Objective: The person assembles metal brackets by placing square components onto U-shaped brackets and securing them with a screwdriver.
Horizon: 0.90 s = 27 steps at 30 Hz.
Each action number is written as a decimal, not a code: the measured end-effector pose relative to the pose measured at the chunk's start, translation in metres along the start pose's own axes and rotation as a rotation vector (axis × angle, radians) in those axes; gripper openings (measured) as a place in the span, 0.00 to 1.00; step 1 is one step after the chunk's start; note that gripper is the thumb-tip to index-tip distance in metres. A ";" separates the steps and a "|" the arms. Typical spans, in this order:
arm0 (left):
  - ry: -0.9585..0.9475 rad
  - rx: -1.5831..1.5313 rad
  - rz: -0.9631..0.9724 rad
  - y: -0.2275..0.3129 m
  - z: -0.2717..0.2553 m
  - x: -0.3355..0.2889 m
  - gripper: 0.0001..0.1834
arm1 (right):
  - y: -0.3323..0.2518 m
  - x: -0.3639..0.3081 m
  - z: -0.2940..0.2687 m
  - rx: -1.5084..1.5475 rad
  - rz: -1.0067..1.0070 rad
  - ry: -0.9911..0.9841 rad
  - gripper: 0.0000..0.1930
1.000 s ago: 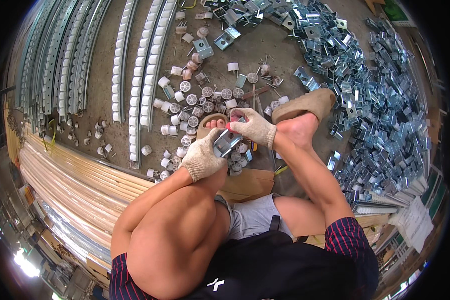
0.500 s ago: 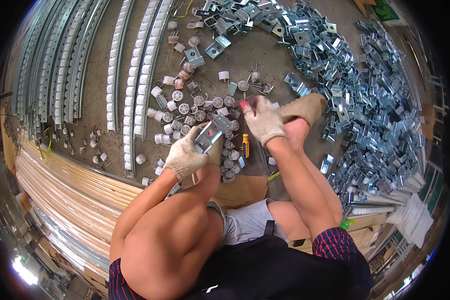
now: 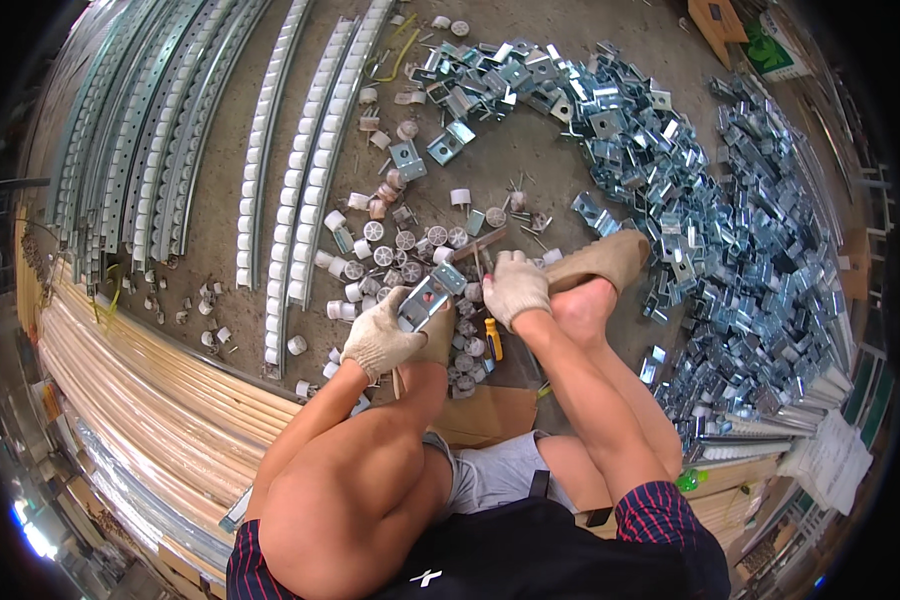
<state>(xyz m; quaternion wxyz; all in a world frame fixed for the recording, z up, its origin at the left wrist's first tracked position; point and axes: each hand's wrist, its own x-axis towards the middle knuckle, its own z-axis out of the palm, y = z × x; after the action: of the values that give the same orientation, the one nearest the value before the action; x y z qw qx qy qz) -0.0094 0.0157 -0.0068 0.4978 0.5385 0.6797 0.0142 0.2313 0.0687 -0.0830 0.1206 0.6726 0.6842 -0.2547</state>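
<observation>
Left hand [image 3: 382, 335] is now clamping the bracket [image 3: 437, 289] alone; right hand [image 3: 517, 286], parted from it, is curling beside a brown bar [image 3: 484, 242], its grip unclear.

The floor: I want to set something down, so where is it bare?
Bare floor shows inside the curved metal bracket pile, beyond the loose rollers, and between the left rails and central rails. Rollers crowd the space left of the yellow-handled tool.

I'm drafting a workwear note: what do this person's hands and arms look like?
The left hand and right hand each wear an off-white knitted glove with a snug cuff. The forearms are bare; the sleeves are dark with thin red lines.
</observation>
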 end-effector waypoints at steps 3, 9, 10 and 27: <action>0.012 0.028 0.027 -0.003 -0.002 -0.004 0.40 | 0.019 -0.002 0.019 0.430 -0.025 0.354 0.19; -0.003 0.090 -0.058 0.000 -0.009 -0.011 0.42 | 0.020 -0.050 -0.060 1.217 0.155 -0.180 0.15; -0.011 0.079 -0.034 0.006 -0.010 -0.010 0.41 | 0.042 -0.049 -0.053 1.166 0.005 -0.189 0.16; -0.014 0.086 0.033 0.015 -0.005 -0.016 0.35 | 0.017 -0.068 -0.058 0.736 -0.101 0.005 0.19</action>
<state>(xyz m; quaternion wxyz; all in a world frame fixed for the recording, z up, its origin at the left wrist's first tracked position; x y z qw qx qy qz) -0.0033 0.0126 0.0145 0.4788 0.5705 0.6672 -0.0106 0.2632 0.0390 -0.0025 -0.1438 0.6370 0.5792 -0.4879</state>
